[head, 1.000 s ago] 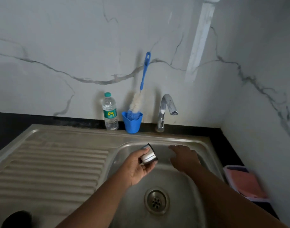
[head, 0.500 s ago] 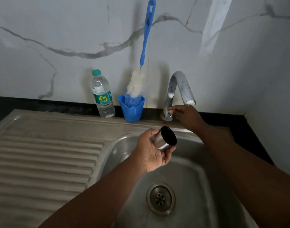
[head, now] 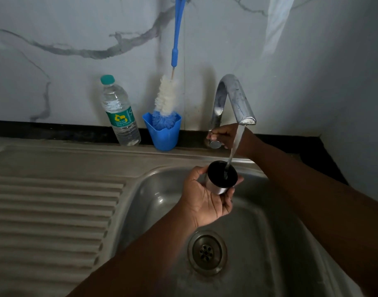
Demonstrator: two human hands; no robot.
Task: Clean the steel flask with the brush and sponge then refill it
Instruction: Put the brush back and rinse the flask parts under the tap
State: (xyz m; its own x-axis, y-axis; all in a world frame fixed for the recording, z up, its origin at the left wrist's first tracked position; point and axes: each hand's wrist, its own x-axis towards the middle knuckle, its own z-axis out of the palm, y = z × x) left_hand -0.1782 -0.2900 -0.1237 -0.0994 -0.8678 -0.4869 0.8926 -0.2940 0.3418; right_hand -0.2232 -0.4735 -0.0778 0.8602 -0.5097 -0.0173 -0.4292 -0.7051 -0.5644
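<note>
Only rinsing so far: left hand (head: pixel 205 200) grips the steel cup (head: pixel 221 179) under the tap (head: pixel 233 97), right hand (head: pixel 228 136) grasps its knob; the brush (head: pixel 168 97) beside the tap is untouched.

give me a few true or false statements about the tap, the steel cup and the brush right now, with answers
1. Water runs from the tap into the steel cup. True.
2. The right hand holds the brush. False: it grips the tap handle; the brush stands in the blue holder.
3. The left hand holds the cup over the sink. True.
4. The water bottle lies on its side. False: it stands upright, capped.
5. The cup rests on the drain. False: it is held above it.
</note>
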